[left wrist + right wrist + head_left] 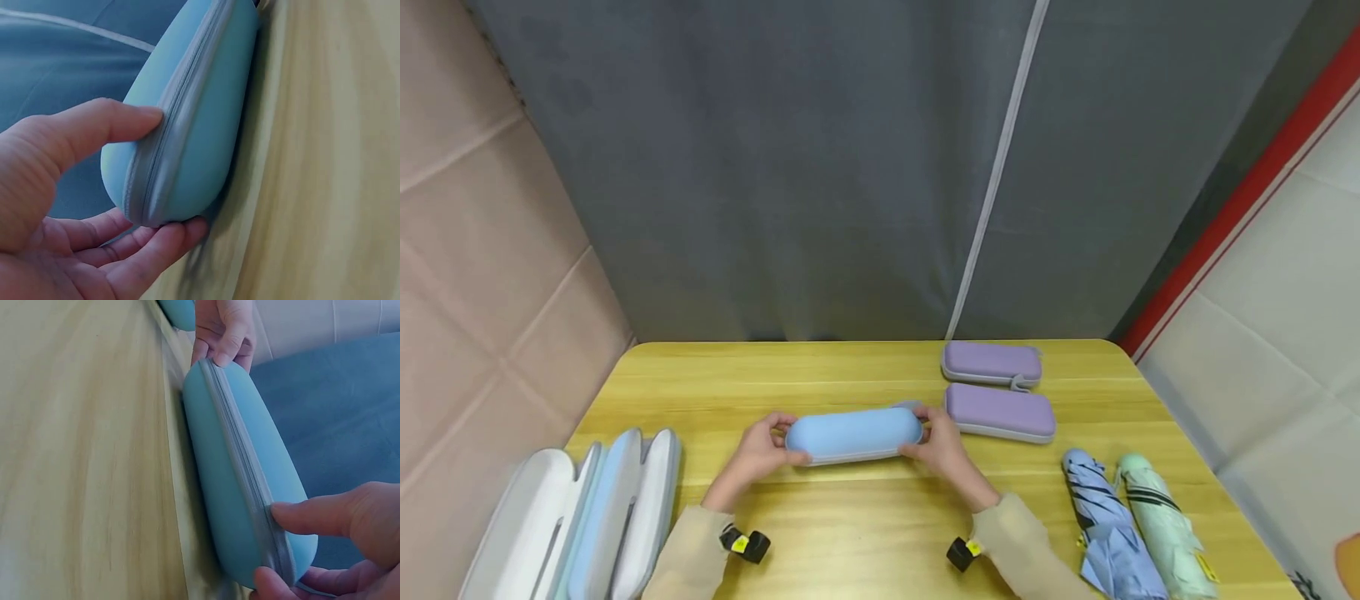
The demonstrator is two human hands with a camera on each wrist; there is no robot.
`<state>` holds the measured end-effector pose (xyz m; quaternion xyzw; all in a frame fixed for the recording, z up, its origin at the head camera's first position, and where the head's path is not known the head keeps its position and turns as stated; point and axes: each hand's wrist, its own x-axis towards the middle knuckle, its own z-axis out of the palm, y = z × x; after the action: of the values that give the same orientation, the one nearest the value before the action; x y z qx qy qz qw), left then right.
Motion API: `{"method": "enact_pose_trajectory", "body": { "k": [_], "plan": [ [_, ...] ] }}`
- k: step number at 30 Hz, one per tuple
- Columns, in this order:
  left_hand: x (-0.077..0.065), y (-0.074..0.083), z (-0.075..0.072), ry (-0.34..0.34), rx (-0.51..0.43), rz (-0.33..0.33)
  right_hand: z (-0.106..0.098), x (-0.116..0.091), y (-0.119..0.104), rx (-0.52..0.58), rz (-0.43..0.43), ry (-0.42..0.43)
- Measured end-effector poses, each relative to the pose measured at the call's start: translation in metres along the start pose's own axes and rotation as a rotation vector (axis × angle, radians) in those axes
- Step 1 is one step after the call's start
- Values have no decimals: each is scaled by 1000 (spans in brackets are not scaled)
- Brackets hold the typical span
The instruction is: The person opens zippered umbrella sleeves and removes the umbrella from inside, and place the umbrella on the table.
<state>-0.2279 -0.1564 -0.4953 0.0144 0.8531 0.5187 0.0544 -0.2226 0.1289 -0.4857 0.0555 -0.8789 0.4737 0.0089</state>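
Observation:
A light blue zippered case with a grey zipper band lies lengthwise between both hands, near the middle of the table. My left hand grips its left end, thumb on the zipper band in the left wrist view and fingers curled under the rounded end. At the other end my right hand holds it the same way, its thumb on the zipper in the right wrist view. The case is at or just above the wood; whether it touches I cannot tell.
Two purple cases lie to the right of the blue one, one behind the other. Folded umbrellas, blue and mint green, rest at the front right. Several white and blue cases stand on edge at the front left. A grey curtain hangs behind the table.

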Motion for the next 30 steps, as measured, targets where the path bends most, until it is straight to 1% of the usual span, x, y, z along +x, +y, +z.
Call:
{"method": "enact_pose_trajectory", "body": {
  "k": [4, 7, 9, 13, 18, 20, 22, 26, 28, 30],
  "plan": [
    [-7, 1, 0, -27, 16, 10, -6, -8, 2, -7, -17, -52],
    [-12, 2, 0, -49, 35, 25, -10, -13, 6, -16, -55, -73],
    [-15, 3, 0, -52, 68, 51, -11, -16, 8, -28, -85, -79],
    [-16, 7, 0, -49, 171, 133, -13, -19, 14, -35, -155, -75],
    [-15, 10, 0, -63, 318, 241, -17, -15, 21, -22, -203, -52],
    [-14, 9, 0, -67, 352, 279, -18, -12, 24, -39, -223, -44],
    [-15, 8, 1, -77, 361, 317, -19, -9, 28, -62, -238, -36],
    [-14, 5, 5, -101, 337, 401, -19, -2, 33, -94, -218, -46],
    [-15, 3, 5, -106, 333, 442, -19, 2, 32, -76, -189, -74],
    [-15, 0, 5, -110, 325, 481, -19, 5, 30, -29, -140, -116]
  ]
}}
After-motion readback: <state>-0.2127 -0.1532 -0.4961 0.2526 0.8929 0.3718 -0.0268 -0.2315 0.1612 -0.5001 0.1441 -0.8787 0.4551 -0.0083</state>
